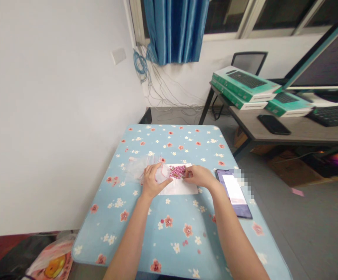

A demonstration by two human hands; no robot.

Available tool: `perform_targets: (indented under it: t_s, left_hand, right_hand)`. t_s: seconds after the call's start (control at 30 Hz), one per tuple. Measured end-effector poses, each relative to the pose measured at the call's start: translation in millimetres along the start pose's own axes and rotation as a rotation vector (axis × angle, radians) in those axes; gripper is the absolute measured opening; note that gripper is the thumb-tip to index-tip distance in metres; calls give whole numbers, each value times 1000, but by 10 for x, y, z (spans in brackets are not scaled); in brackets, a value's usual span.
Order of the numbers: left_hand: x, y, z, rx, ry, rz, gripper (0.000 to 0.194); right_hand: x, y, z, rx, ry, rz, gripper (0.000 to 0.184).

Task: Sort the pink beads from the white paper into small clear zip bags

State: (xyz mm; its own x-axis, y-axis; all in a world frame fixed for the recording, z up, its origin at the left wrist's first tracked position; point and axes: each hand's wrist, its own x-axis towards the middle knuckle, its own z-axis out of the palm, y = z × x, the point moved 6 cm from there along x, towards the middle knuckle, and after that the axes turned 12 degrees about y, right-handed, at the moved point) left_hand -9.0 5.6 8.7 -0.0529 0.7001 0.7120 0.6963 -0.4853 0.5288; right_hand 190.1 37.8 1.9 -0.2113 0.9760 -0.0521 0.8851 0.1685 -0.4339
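A small pile of pink dried rosebuds (177, 172) lies on a white sheet of paper (183, 189) near the middle of the table. Just left of the pile, my left hand (152, 182) grips a small clear plastic bag (164, 174) with a pink line near its mouth, thumb and index finger apart at its two edges. My right hand (199, 176) is at the pile's right edge, its fingertips pinched together on the rosebuds; exactly what they hold is partly hidden. More clear plastic bags (135, 167) with pinkish edges lie beyond my left hand.
The table (169, 243) has a blue flowered cover. A lit phone (239, 204) lies at its right edge. A wall stands close on the left. On the desk to the right are green keyboard boxes (245, 87), a dark phone (273, 124) and a keyboard (335, 114).
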Motion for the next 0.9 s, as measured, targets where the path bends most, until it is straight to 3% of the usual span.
perform_targets:
  t_s: [0.33, 0.6, 0.9]
  left_hand:
    - [-13, -25, 9, 14, 3, -1, 58]
    - [-15, -11, 17, 8, -9, 0, 59]
    - [-22, -21, 20, 1, -8, 11, 57]
  right_hand:
    - [-3, -60, -141, 157, 97, -64, 13]
    - [-84, -402, -357, 501, 213, -160, 19]
    - [-89, -672, -253, 573, 212, -200, 14]
